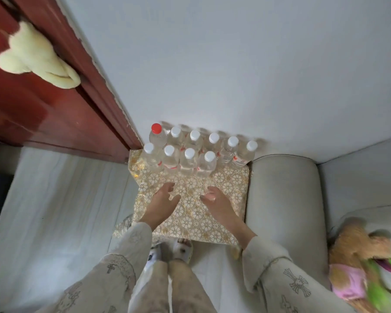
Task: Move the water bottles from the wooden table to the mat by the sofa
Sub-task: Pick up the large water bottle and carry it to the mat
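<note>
Ten water bottles (191, 152) stand upright on the mat (194, 213), packed in two rows at the mat's far edge against the pale wall (235, 64). The back row holds six: the one at its left end, nearest the red-brown door (43, 105), has a red cap (156, 128), and the other five have white caps. The front row holds four white-capped bottles, touching one another and the row behind. All look clear and filled, with red-and-white labels low on their sides.

The mat is patterned with white and gold flowers and lies on the floor between the door and the arm of the grey sofa (280, 195), its right edge just beside that arm. The near half of the mat is bare.

Both hands hover over that bare half, just short of the front row of bottles. The left hand (161, 203) has its fingers spread and slightly curled — its grip wide and holding nothing. The right hand (215, 199) is likewise empty, fingers loosely parted and pointing toward the bottles; neither hand touches a bottle. Pale patterned sleeves cover both forearms.

At the mat's near edge stand the person's feet in light slippers (183, 248). To the right of the mat, on the sofa seat, lies a tan stuffed toy (357, 249) in a pink top — blurred. A cream cloth (32, 55) hangs on the door, up and left of the mat.
</note>
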`<state>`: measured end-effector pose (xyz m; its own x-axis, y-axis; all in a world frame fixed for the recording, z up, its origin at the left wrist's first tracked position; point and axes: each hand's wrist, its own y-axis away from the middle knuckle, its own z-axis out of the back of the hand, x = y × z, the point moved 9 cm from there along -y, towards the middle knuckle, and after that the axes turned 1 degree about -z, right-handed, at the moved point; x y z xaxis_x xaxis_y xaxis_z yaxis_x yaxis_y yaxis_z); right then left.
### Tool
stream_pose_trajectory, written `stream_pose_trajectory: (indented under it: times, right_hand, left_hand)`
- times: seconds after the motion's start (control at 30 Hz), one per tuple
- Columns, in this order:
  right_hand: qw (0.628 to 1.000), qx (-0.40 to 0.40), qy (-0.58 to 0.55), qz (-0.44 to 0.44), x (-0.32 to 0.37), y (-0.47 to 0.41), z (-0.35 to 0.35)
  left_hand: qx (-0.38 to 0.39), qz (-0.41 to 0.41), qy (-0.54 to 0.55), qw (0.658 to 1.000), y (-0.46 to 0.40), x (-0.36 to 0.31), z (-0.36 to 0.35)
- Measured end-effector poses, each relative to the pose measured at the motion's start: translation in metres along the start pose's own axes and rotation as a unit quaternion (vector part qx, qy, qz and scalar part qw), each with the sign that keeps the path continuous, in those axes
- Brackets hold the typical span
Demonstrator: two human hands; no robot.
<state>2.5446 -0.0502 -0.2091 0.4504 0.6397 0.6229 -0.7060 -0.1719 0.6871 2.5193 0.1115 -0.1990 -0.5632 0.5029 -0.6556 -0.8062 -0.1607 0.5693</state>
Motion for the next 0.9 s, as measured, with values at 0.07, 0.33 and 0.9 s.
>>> stream_pose_trajectory:
  times: [0.07, 0.33, 0.9]
  right_hand:
    - [0.999, 0.028, 0.030, 0.019, 0.006, 0.022, -0.019]
    - [0.966, 0.130, 0.152, 0.162, 0.039, 0.100, -0.122]
    - [0.781, 0.429, 0.300, 0.341, -0.029, 0.446, -0.448]
  left_hand:
    - [0.003, 0.015, 0.034, 0.999, 0.027, 0.017, 0.005]
    - [-0.157, 0.105, 0.153, 0.970, 0.170, 0.119, 0.064]
    - [-0.571, 0.271, 0.467, 0.618, 0.677, 0.364, -0.040]
